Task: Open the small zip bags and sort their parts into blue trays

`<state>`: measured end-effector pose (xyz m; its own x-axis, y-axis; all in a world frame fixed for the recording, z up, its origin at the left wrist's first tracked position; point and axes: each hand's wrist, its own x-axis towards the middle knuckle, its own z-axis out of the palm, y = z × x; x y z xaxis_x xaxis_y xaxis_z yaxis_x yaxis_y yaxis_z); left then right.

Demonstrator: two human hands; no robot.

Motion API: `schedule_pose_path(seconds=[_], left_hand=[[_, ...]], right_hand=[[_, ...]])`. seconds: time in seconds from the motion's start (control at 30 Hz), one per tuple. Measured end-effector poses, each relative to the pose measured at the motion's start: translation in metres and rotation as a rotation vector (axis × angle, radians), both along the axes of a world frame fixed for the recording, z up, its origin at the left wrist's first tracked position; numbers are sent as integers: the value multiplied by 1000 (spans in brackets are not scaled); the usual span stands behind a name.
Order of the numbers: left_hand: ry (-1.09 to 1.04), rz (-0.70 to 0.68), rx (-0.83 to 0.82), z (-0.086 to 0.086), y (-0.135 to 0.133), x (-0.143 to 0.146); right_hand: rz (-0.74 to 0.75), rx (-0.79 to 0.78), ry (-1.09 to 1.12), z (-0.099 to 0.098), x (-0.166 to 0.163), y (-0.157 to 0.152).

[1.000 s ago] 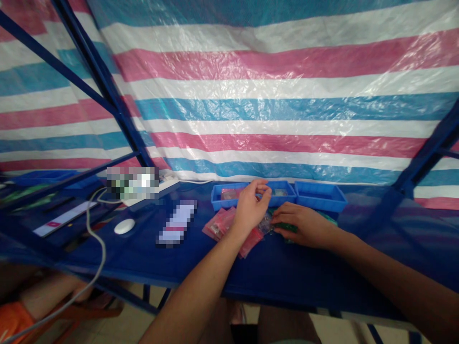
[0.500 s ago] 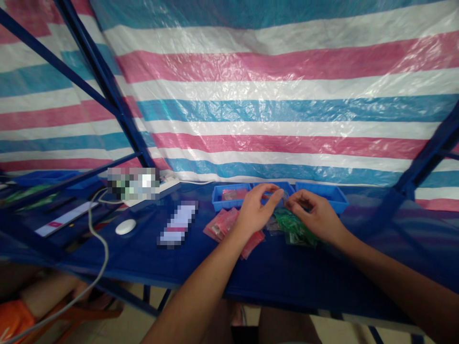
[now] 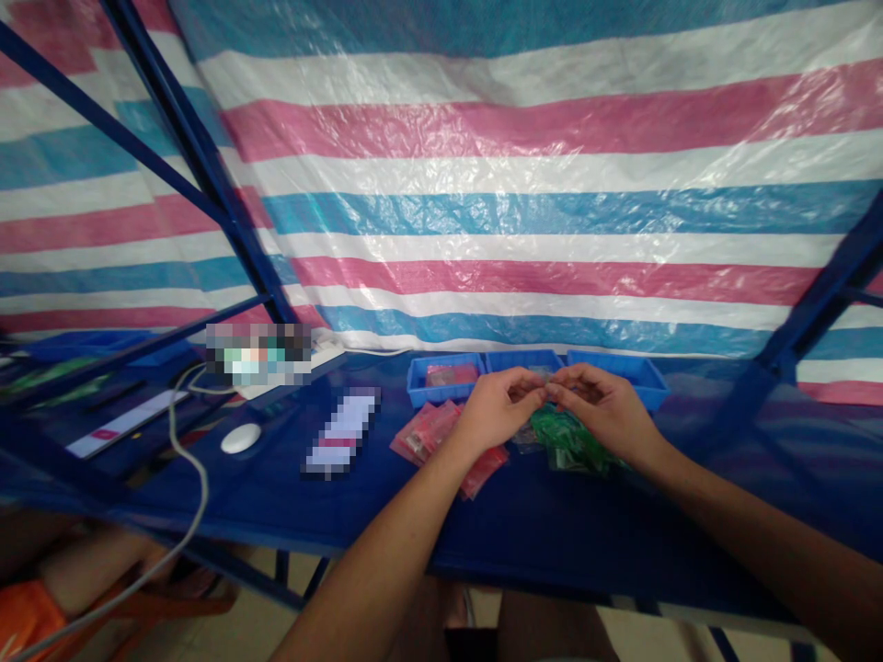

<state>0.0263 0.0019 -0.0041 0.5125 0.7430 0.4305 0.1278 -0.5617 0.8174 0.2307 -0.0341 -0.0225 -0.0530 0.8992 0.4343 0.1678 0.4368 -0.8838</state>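
Note:
My left hand (image 3: 502, 403) and my right hand (image 3: 605, 409) meet at the fingertips above the table, both pinched on what looks like a small clear plastic bag (image 3: 545, 372), mostly covered by the fingers. Below my right hand lies a pile of green plastic bags (image 3: 569, 441). Some clear bags (image 3: 528, 436) lie beside it on the left. Red plastic bags (image 3: 424, 430) with small contents are spread under and beside my left wrist.
Behind the hands stand three blue trays: a left tray (image 3: 414, 388) holding red bags, a middle tray (image 3: 524, 357) and a right tray (image 3: 652, 379). Leftward are a phone-like device (image 3: 341, 432), a white mouse-shaped object (image 3: 241, 438), a cable (image 3: 200, 469) and a blue frame post (image 3: 207, 175).
My fingertips have come closer together; the left hand has lowered slightly and moved right. The clear bag between them shows less. The bags on the table look unmoved.

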Motion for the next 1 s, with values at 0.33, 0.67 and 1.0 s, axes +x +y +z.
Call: schedule_pose_path(seconds=[0.33, 0.67, 1.0], left_hand=[[13, 60, 93, 7, -5, 0], [103, 74, 183, 7, -6, 1], [88, 24, 199, 10, -8, 3]], right_hand=[[-14, -8, 8, 0, 2, 1], [78, -44, 3, 7, -2, -3], [0, -87, 6, -5, 3, 5]])
